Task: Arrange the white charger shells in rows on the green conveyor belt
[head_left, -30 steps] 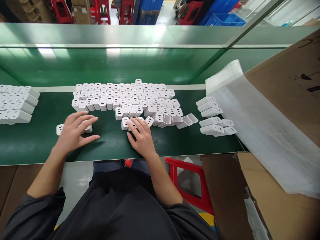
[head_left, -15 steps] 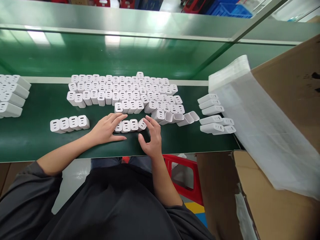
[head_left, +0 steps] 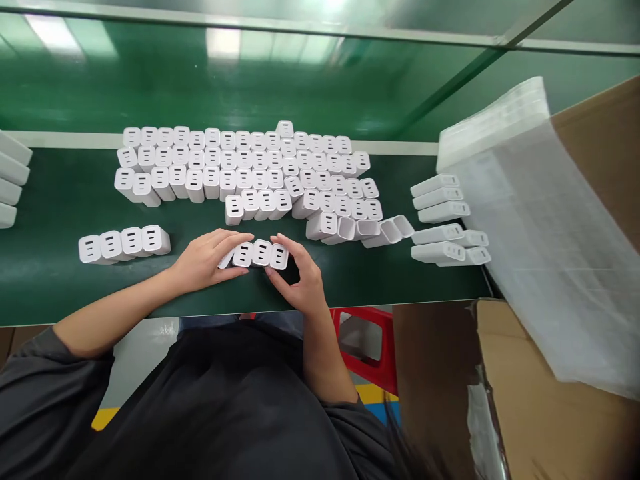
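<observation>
Tabletop [head_left: 60, 287]: green belt, smooth, glossy.
Cardboard box [head_left: 550, 413]: brown, matte, at the right.
Plastic sheets [head_left: 540, 267]: clear, crinkly, draped over the box.
Charger block [head_left: 240, 167]: white hard-plastic shells, boxy with rounded corners, three slots each, packed in rows.
Set-aside row [head_left: 124, 242]: four shells; the left hand covered it a second ago, now it lies alone.
Front row [head_left: 257, 254]: about four shells at the near edge, centre, newly gathered.
Left hand [head_left: 203, 261]: moved over; grip narrow on the front row's left end.
Right hand [head_left: 300, 283]: grip curled on its right end.
</observation>
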`<act>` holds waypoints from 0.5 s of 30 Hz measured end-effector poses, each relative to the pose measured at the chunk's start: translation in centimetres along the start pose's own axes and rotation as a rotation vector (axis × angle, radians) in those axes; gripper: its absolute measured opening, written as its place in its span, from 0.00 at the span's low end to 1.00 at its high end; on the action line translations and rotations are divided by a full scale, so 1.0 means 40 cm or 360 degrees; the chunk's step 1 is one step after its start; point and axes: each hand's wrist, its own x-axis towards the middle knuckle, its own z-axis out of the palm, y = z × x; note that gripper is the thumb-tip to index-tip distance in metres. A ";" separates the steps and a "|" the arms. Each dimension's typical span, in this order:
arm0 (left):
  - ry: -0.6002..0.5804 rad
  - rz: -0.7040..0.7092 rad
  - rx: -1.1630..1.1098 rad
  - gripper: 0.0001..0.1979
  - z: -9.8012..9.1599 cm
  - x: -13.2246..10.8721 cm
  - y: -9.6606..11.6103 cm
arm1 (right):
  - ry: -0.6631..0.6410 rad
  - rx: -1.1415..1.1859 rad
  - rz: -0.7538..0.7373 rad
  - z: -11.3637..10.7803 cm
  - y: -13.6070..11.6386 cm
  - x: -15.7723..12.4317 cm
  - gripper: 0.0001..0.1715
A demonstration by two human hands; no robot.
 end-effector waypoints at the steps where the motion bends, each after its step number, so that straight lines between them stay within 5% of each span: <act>1: -0.0006 -0.0004 -0.0006 0.25 -0.001 -0.001 0.000 | -0.0006 -0.0003 -0.0016 -0.001 -0.001 0.001 0.35; 15: -0.0143 0.0035 0.0042 0.33 -0.034 0.008 0.000 | -0.0036 0.0002 -0.0061 -0.006 -0.005 0.002 0.38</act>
